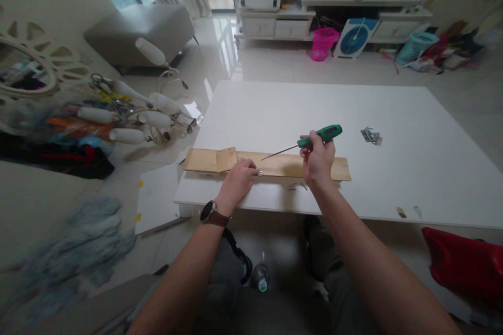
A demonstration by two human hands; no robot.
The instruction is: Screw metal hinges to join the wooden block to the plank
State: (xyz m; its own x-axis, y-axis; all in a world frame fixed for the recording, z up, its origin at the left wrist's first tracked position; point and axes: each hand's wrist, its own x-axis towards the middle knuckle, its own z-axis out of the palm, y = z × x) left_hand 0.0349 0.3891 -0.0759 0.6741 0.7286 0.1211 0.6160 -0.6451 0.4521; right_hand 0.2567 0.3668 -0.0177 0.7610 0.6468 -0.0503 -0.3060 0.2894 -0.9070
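A long wooden board [283,165] lies along the near edge of the white table. A smaller wooden piece [226,159] with small holes rests across its left part. My left hand [239,177] is on the board, fingers closed at a small metal bracket [260,172] by the board's near edge. My right hand [317,159] grips the green handle of a screwdriver [322,135]. The screwdriver's shaft slants down to the left, with its tip just above and right of my left fingers. Near the board lie a few screws [292,187].
Several metal brackets [371,136] sit in a pile on the white table [393,178], right of the board. Two small items, one a yellowish packet [401,212], lie near its front edge. A red stool [463,267] stands right; a lamp with white shades [157,115] stands left.
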